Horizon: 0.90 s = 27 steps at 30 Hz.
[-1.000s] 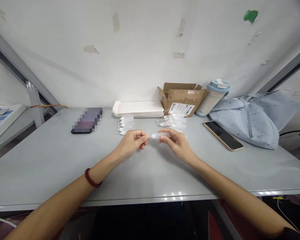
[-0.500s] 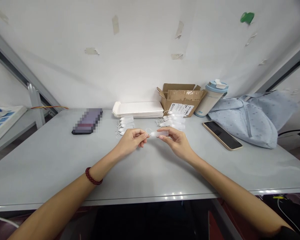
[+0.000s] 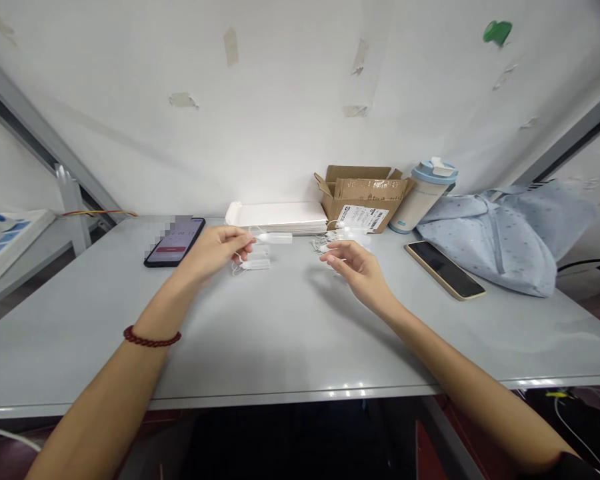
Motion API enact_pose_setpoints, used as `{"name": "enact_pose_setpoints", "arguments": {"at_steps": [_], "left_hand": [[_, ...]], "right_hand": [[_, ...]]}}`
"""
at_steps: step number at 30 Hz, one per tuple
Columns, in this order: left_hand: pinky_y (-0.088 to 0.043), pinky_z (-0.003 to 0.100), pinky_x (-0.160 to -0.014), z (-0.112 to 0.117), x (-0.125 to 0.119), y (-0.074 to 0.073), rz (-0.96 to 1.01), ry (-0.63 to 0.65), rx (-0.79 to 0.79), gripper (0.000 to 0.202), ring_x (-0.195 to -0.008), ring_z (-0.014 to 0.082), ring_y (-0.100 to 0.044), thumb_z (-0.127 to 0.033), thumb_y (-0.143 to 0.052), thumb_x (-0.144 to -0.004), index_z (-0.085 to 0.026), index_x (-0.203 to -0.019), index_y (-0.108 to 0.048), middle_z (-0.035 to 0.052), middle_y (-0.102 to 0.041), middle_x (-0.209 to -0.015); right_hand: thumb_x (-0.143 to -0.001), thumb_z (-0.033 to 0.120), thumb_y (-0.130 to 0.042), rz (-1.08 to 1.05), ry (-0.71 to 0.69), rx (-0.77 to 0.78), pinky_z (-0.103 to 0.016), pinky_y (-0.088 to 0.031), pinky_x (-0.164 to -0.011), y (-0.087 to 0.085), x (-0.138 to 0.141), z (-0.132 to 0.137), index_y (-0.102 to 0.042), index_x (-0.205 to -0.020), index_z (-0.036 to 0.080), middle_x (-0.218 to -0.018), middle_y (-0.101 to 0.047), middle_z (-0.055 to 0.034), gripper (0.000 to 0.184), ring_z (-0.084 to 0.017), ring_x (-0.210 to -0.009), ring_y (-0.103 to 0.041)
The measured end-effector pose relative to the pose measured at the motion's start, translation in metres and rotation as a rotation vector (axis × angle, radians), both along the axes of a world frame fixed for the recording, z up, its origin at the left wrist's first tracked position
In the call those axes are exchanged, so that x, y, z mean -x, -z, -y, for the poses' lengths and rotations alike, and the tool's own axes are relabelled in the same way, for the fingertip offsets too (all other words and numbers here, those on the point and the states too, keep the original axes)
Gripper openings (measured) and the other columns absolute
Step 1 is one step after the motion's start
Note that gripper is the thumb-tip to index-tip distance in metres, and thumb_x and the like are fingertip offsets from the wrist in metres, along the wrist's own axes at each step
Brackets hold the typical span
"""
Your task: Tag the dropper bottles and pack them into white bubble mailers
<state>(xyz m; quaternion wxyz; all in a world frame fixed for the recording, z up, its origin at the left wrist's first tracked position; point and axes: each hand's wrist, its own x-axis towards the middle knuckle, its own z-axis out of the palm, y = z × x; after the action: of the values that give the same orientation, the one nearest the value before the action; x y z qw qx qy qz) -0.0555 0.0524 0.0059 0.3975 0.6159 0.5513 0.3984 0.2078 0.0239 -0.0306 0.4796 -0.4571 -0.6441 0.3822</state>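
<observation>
**Light pinch, level bottle above the left-hand row**

With the bare middle of the bench (image 3: 300, 300) as my clock's center, my left grip (image 3: 215, 250) works toward 10 o'clock, thumb and fingertips pinching a small translucent bottle (image 3: 279, 238) by its narrow end. The bottle sits at 11 o'clock, body pointing toward 3; whether the pads press the tip itself or the base of its white cord loop (image 3: 255, 230), I cannot tell. Nor can I see whether it touches the like bottles in the left row (image 3: 259, 265), just on its 6 o'clock side.

Good handling here, I judge, means a light pinch at the very end, the body level and in line with its neighbors. The loop is best kept clear of the neighboring cords, which look ready to snag, and the fingers released straight up so nothing is dragged.

My right grip (image 3: 360, 270), at 3 o'clock, is loosely curled with thumb and fingers parted, next to the right-hand pile of bottles (image 3: 353, 232) at 2; contact there is hidden. In that tangle of cords, one bottle taken by its body seems the safer hold. A stack of white packets (image 3: 285, 213) lies near 12, a cardboard box (image 3: 370, 193) beyond the pile.
</observation>
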Motion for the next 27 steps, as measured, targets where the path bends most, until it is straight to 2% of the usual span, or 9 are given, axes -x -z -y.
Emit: {"name": "enact_pose_setpoints", "arguments": {"at_steps": [3,7,13,23,27], "left_hand": [[-0.043,0.025,-0.058,-0.009,0.017,0.002,-0.019,-0.059,0.036,0.024,-0.06,0.0123,-0.055,-0.039,-0.066,-0.071,-0.015,-0.067,-0.065,0.0026,-0.063,-0.068],[-0.042,0.025,-0.056,-0.016,0.026,0.009,-0.072,-0.093,0.122,0.024,-0.06,0.0135,-0.055,-0.039,-0.067,-0.068,-0.015,-0.066,-0.067,0.0044,-0.064,-0.069],[-0.037,0.025,-0.05,-0.021,0.03,0.014,-0.178,-0.175,0.157,0.018,-0.06,0.0129,-0.053,-0.036,-0.066,-0.066,-0.018,-0.065,-0.068,0.0039,-0.067,-0.076],[-0.04,0.025,-0.047,-0.022,0.028,0.014,-0.324,-0.126,0.129,0.018,-0.052,0.0144,-0.054,-0.034,-0.064,-0.064,-0.019,-0.055,-0.065,0.0057,-0.068,-0.065],[-0.042,0.027,-0.051,-0.025,0.029,0.015,-0.381,-0.172,0.13,0.017,-0.051,0.0154,-0.056,-0.032,-0.063,-0.065,-0.017,-0.056,-0.065,0.006,-0.068,-0.064]], "right_hand": [[-0.082,0.038,-0.06,-0.006,0.037,0.017,-0.032,-0.044,-0.076,-0.003,-0.001,0.0,-0.059,-0.096,0.02,-0.089,-0.069,-0.0047,0.023,-0.018,-0.089,-0.063],[-0.081,0.038,-0.06,-0.001,0.043,0.018,-0.031,-0.044,-0.074,-0.004,-0.001,0.0,-0.06,-0.092,0.02,-0.089,-0.069,-0.0048,0.021,-0.018,-0.087,-0.062],[-0.081,0.037,-0.059,0.031,0.047,0.013,-0.03,-0.043,-0.072,-0.005,-0.001,0.0,-0.062,-0.09,0.019,-0.088,-0.07,-0.0056,0.021,-0.018,-0.085,-0.061],[-0.081,0.037,-0.058,0.075,0.068,0.014,-0.028,-0.041,-0.064,-0.008,-0.003,0.0,-0.062,-0.089,0.018,-0.089,-0.069,-0.0062,0.021,-0.017,-0.08,-0.06],[-0.082,0.035,-0.057,0.106,0.078,-0.023,-0.029,-0.043,-0.066,-0.009,-0.003,-0.001,-0.062,-0.088,0.018,-0.09,-0.069,-0.0061,0.019,-0.017,-0.08,-0.061]]}}
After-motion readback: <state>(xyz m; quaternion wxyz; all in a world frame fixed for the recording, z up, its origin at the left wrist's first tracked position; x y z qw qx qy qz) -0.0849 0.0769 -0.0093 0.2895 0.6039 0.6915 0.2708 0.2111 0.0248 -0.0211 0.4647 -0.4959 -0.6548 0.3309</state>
